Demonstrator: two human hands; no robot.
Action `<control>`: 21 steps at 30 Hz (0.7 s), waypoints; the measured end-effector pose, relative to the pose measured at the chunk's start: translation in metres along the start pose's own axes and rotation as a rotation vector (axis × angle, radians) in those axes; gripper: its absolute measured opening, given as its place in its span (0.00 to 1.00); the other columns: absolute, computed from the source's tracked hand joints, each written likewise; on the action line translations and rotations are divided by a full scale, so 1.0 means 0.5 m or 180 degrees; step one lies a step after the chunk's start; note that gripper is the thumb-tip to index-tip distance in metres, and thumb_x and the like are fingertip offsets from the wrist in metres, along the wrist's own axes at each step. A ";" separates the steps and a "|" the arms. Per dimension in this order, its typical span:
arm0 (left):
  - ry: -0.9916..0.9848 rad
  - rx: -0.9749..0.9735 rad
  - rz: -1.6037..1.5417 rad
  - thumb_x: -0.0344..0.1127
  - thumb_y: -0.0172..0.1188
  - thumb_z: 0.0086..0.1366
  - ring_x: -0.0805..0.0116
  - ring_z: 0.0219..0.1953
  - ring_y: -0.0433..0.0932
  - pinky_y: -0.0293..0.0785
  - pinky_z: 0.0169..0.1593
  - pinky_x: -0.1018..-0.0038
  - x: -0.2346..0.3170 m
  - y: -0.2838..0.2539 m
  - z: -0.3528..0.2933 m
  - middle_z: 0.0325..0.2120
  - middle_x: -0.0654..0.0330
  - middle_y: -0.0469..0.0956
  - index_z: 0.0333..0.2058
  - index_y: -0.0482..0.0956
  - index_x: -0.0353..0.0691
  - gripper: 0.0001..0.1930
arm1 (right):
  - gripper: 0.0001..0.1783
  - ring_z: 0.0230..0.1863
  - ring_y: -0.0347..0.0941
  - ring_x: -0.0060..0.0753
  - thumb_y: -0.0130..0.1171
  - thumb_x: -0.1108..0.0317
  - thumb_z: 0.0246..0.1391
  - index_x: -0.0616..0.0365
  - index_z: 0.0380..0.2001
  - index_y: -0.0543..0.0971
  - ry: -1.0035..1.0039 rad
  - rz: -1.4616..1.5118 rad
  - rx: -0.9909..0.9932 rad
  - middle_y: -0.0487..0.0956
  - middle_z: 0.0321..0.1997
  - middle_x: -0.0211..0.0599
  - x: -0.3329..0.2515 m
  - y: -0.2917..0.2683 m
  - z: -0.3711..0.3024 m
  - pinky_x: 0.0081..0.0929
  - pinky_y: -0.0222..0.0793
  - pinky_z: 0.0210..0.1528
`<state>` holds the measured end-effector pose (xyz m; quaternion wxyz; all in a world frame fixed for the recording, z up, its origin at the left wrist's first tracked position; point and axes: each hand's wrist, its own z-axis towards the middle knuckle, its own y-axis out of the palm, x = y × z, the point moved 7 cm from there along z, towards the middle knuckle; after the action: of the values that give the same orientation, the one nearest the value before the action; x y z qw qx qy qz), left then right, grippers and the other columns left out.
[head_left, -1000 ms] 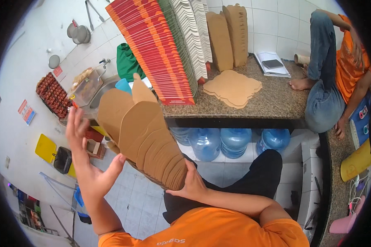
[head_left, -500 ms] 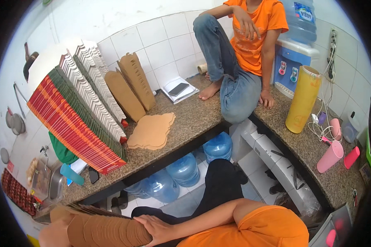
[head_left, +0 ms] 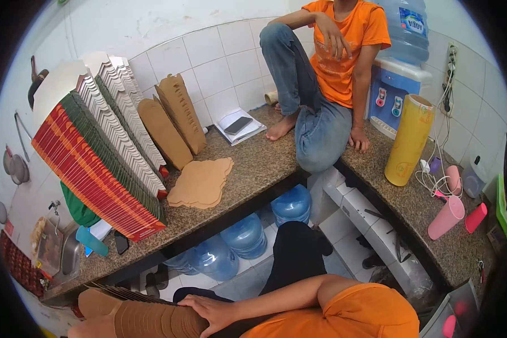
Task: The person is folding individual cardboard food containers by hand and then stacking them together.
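Note:
A stack of brown cardboard pieces (head_left: pixel 158 321) with rounded edges lies across my lap at the lower left. My right hand (head_left: pixel 211 312) grips its right end, with the fingers over the top and the thumb lower down at the side. My left arm shows as a patch of skin at the stack's left end; the picture's edge and the cardboard hide that hand's fingers. More thin cardboard edges fan out behind the stack. On the counter ahead lie a few loose flat cardboard pieces (head_left: pixel 201 183) with wavy outlines.
Tall nested red, green and white cartons (head_left: pixel 104 169) stand on the granite counter (head_left: pixel 259 160), beside upright brown cardboard stacks (head_left: pixel 180 115). A person in orange (head_left: pixel 343 67) sits there. A yellow film roll (head_left: pixel 409 141) and pink cups (head_left: pixel 446 217) stand right. Blue water jugs (head_left: pixel 213 259) sit below.
The whole view has shifted slightly, so the counter things appear a little further left. My right hand stays on the cardboard stack.

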<state>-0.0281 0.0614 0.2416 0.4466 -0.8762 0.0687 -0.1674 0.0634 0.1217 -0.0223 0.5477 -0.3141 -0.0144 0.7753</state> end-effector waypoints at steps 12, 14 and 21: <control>0.0048 0.0063 0.0274 0.50 0.79 0.50 0.38 0.68 0.67 0.68 0.68 0.50 0.034 0.026 0.010 0.64 0.41 0.73 0.66 0.73 0.46 0.44 | 0.73 0.76 0.55 0.53 0.84 0.43 0.36 0.61 0.74 0.48 0.0353 0.1098 -0.1088 0.59 0.72 0.53 0.136 -0.008 0.020 0.44 0.52 0.76; 0.0119 0.0076 0.0500 0.51 0.78 0.50 0.37 0.70 0.64 0.63 0.71 0.48 0.057 0.028 0.009 0.65 0.40 0.72 0.67 0.73 0.46 0.45 | 0.80 0.79 0.49 0.54 0.86 0.40 0.31 0.60 0.76 0.43 0.0359 0.1355 -0.1282 0.55 0.76 0.54 0.135 -0.021 0.056 0.45 0.47 0.78; 0.0876 0.0720 0.1327 0.51 0.76 0.52 0.31 0.65 0.68 0.58 0.73 0.42 0.037 -0.041 0.043 0.63 0.40 0.72 0.65 0.73 0.40 0.43 | 0.90 0.80 0.51 0.53 0.88 0.41 0.22 0.60 0.78 0.37 0.1024 0.2013 -0.1874 0.55 0.78 0.57 0.167 0.013 0.043 0.41 0.48 0.79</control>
<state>-0.0040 0.0851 0.2508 0.5530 -0.7567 0.2884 -0.1960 0.0305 0.1978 -0.0468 0.1670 -0.5616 -0.0523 0.8087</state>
